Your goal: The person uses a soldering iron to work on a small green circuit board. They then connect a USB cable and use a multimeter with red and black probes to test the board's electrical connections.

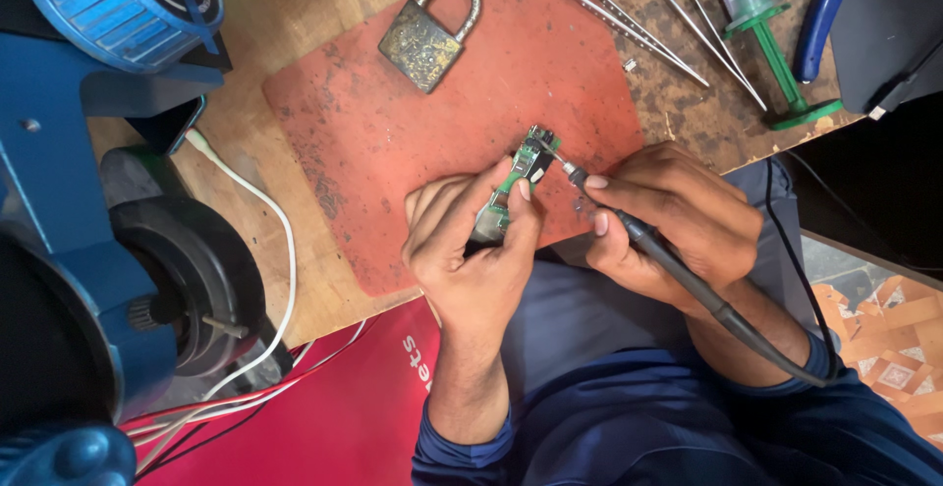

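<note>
The red mat (393, 142) lies bare left of the hands, offering free passage. Far, a padlock (429, 34) blocks the mat; far right, tweezers (629, 20) and a syringe (771, 39) crowd the counter (285, 5). A microscope (98, 201) walls the left.

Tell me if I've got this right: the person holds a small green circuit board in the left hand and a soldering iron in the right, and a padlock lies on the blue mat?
Not quite: the mat is red, not blue, as the head view shows. The rest holds: the left hand grips the green circuit board, the right hand the soldering iron, and the padlock lies on it.

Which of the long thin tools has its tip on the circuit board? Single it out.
The black corded soldering iron in the right hand; the metal tweezers and green syringe lie untouched beyond the red mat.
</note>
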